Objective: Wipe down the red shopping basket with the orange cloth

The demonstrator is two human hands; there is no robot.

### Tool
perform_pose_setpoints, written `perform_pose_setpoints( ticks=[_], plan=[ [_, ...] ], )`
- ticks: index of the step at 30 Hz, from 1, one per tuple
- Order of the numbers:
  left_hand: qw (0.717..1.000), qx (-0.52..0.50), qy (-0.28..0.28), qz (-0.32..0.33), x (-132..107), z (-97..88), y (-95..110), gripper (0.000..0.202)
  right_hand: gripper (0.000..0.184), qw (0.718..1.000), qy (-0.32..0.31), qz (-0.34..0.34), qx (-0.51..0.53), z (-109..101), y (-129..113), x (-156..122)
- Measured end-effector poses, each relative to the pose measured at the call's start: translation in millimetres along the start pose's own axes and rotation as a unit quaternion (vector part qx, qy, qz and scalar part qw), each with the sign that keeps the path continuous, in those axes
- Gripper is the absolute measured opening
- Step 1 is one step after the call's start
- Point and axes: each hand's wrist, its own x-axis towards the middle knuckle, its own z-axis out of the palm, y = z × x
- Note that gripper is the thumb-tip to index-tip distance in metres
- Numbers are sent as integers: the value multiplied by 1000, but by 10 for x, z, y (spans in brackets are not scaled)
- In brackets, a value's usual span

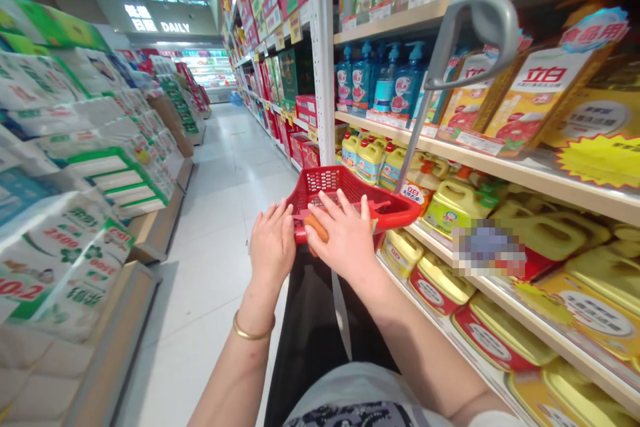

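A red plastic shopping basket [325, 180] with lattice walls is in front of my legs. My left hand [273, 240] lies on its near left rim, fingers stretched forward and no grip visible. My right hand [345, 233] rests palm down near the same rim, its fingers spread. A small orange-brown item [317, 228] shows beside and partly under the right hand; its kind is unclear. From the basket's right side a metal pole with a grey loop handle [507, 33] leans up and right, touched by neither hand. My hands hide part of the near rim.
Shelves on the right hold yellow jugs [370, 159], blue pump bottles [385, 80] and boxed bottles [530, 93]. Paper packs [60, 253] are stacked on low stands to the left. A tiled aisle [220, 167] runs ahead toward a lit cooler [213, 70].
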Motion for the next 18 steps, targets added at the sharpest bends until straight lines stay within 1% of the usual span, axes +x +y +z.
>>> perform_pose_setpoints(
  ticks=[1,3,6,7,8,9,10,11,12,14,16,18],
  plan=[
    [1000,-1,1,-2,1,3,3,63,46,1000,-6,8,0,-34,77,-38],
    [1000,-5,8,-4,-3,14,16,62,47,998,-1,56,-10,-135,364,-158],
    [1000,-15,17,-5,-13,35,34,60,46,983,36,176,-43,-301,922,-321],
    [1000,-18,19,-7,-14,41,37,59,47,976,42,206,-56,-339,1071,-342],
    [1000,-19,20,-9,-15,46,38,59,47,970,49,228,-68,-362,1171,-345],
    [999,-20,22,-12,-15,49,37,60,46,967,50,239,-79,-368,1213,-333],
    [999,-20,24,-15,-16,50,33,61,46,966,48,237,-86,-357,1191,-309],
    [999,-19,26,-16,-17,49,27,61,45,970,44,224,-87,-330,1110,-278],
    [999,-19,25,-16,-18,45,19,63,45,976,38,199,-83,-290,978,-242],
    [1000,-17,19,-9,-21,32,-1,64,46,990,22,128,-60,-192,626,-164],
    [1000,-15,9,-1,-22,15,-20,66,47,997,7,62,-34,-101,271,-79],
    [1000,-13,2,3,-21,3,-31,66,46,999,-19,30,-13,-49,28,25]
  ],
)
